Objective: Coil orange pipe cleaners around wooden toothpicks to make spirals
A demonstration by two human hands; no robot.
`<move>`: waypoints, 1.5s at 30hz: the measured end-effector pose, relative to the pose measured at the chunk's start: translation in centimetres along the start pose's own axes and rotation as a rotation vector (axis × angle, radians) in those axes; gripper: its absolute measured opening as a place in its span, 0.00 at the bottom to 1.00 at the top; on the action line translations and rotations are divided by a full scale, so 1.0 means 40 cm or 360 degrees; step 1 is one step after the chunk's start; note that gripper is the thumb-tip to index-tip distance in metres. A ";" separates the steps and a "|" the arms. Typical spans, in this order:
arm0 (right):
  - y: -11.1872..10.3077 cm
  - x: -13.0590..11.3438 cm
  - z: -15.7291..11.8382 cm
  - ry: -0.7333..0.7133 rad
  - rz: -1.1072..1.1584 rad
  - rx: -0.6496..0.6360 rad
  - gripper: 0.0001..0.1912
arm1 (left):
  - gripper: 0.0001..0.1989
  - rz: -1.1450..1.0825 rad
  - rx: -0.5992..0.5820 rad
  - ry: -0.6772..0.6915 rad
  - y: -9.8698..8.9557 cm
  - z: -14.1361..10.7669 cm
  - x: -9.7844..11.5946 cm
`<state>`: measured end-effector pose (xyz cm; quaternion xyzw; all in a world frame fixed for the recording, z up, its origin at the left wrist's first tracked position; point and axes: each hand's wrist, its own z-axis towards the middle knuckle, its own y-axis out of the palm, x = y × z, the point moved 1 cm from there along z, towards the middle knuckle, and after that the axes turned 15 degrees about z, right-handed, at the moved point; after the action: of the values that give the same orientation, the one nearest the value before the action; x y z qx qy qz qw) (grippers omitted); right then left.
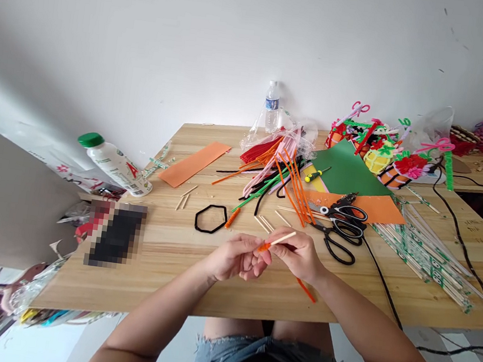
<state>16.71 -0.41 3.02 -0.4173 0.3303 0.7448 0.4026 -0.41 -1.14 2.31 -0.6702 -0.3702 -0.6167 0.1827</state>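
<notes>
One head-worn view, from above the near edge of the desk [166,278], close, facing forward and down

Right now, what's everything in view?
table: one, brown, beneath
white bottle: one, green-capped, left
water bottle: one, clear, back
orange papers: two, orange, left and right
green sheet: one, green, back right
pipe cleaners: many, multicoloured, centre
hexagon: one, black, beside coil
coil: one, orange, beside hexagon
loose sticks: several, pale, centre
bundled sticks: many, pale, right
scissors: seemingly two, black, right
tool: one, yellow, by green sheet
flower baskets: several, multicoloured, back right
cable: count unclear, black, right
held stick: one, pale, orange-wound, in hands
left hand: one, bare, centre
right hand: one, bare, centre
</notes>
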 end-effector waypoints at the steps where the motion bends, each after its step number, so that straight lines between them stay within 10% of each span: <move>1: 0.000 0.001 0.000 -0.0025 -0.0019 0.0000 0.09 | 0.23 -0.0083 -0.0002 -0.0026 0.000 0.001 -0.002; 5: -0.001 0.016 0.000 0.0092 -0.0066 0.0057 0.10 | 0.21 0.0300 0.0353 0.0152 -0.005 0.000 0.000; 13: 0.014 0.039 -0.009 0.0342 0.0105 0.0299 0.13 | 0.10 0.1989 0.1233 0.1209 0.005 -0.008 0.005; 20: 0.027 0.032 -0.015 0.0129 -0.0135 0.0255 0.10 | 0.07 0.2417 0.1487 0.1499 0.012 -0.006 -0.020; 26: 0.026 0.020 -0.016 -0.0171 -0.0325 0.0176 0.08 | 0.04 0.2000 0.1439 0.1242 0.017 -0.012 -0.007; 32: 0.011 -0.002 -0.009 -0.0258 -0.0142 0.0014 0.08 | 0.19 0.0268 0.0186 0.0168 0.005 -0.005 0.003; 35: 0.009 -0.005 -0.007 -0.0239 -0.0105 -0.0030 0.08 | 0.22 -0.0148 -0.0004 0.0005 0.004 -0.004 -0.004; 39: 0.010 0.007 -0.008 -0.0067 0.0103 -0.0033 0.09 | 0.20 0.0169 0.0274 0.0178 0.004 -0.009 -0.003; 45: 0.008 0.030 -0.010 0.0313 0.0412 0.0063 0.09 | 0.15 0.1524 0.0730 0.1039 0.005 -0.021 0.026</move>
<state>16.16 -0.49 1.84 -0.4341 0.4338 0.7393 0.2771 -0.88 -1.57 3.52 -0.4825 -0.0768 -0.5444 0.6819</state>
